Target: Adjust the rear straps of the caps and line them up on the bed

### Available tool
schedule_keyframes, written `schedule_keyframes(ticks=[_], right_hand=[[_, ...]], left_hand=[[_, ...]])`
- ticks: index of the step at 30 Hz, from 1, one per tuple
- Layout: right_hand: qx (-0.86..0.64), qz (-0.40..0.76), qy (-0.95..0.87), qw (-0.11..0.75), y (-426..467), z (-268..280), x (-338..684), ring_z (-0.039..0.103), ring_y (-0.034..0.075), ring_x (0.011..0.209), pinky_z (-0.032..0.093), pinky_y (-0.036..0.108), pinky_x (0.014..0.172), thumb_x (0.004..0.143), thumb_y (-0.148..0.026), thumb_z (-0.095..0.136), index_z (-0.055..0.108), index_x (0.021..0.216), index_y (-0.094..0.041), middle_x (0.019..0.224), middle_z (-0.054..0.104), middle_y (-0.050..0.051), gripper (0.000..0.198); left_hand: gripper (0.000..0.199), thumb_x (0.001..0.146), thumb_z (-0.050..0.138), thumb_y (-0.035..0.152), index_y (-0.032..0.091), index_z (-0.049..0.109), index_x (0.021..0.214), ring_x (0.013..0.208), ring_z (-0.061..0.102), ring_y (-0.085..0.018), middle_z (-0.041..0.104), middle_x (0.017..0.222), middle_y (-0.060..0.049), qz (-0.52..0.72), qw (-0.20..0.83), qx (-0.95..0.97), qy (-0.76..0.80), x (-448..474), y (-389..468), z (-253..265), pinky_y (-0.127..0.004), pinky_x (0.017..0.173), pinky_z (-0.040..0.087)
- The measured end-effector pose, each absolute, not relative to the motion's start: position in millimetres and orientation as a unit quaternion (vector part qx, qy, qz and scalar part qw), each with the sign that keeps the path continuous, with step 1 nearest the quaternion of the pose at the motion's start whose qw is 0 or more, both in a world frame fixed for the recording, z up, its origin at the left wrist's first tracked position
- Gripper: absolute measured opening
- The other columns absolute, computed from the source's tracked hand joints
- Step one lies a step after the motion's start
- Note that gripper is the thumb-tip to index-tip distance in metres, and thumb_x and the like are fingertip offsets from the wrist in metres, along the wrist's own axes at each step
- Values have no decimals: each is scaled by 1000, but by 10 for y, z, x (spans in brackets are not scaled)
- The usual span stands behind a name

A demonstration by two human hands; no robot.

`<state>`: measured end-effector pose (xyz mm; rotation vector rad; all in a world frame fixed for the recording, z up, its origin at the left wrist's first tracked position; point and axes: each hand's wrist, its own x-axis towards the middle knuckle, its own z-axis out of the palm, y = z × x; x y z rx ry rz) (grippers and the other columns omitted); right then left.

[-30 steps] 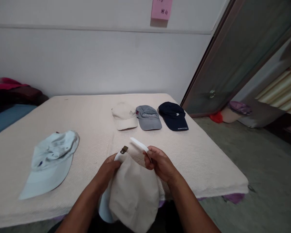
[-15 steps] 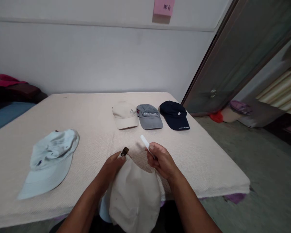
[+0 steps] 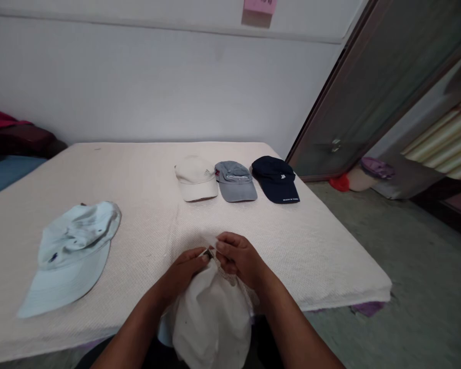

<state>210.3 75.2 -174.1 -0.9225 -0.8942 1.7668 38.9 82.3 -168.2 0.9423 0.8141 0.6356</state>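
A cream baseball cap (image 3: 213, 318) hangs low in front of me, its back opening turned up and away. My left hand (image 3: 186, 269) is closed on the cap's metal strap buckle (image 3: 208, 253) at the left side of that opening. Fingers of my right hand (image 3: 240, 259) pinch the cap's loose strap (image 3: 210, 240), which is blurred. The strap end is at the buckle; whether it has entered the buckle I cannot tell. A pale blue cap (image 3: 75, 256) lies on the bed to the left, its crown partly caved in.
At the back of the bed (image 3: 146, 215) a cream cap (image 3: 196, 177), a grey cap (image 3: 236, 180) and a navy cap (image 3: 276, 178) sit in a row. A wall rises behind. Dark red and blue items (image 3: 15, 148) are at the far left; a concrete floor (image 3: 369, 225) is to the right.
My right hand has moved left with the strap, bringing it to the buckle in my left hand. The buckle has tilted. My view has shifted slightly downward.
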Motion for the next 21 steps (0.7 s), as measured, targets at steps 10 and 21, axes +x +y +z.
schedule_keyframes(ticks=[10, 21], right_hand=[[-390, 721, -329, 468, 798, -1701, 2182, 32, 4, 44, 16, 20, 40, 74, -31, 66, 50, 64, -15, 59, 49, -2, 24], [-400, 742, -372, 388, 758, -1777, 2222, 33, 4, 45, 17, 20, 42, 75, -30, 65, 51, 65, -15, 60, 48, -3, 23]], left_hand=[[18, 81, 58, 30, 18, 71, 77, 68, 58, -20, 69, 77, -5, 329, 751, 427, 381, 364, 846, -1617, -28, 66, 43], [17, 81, 57, 26, 19, 69, 71, 55, 50, -14, 61, 63, 0, 331, 760, 416, 373, 279, 848, -1642, -23, 54, 36]])
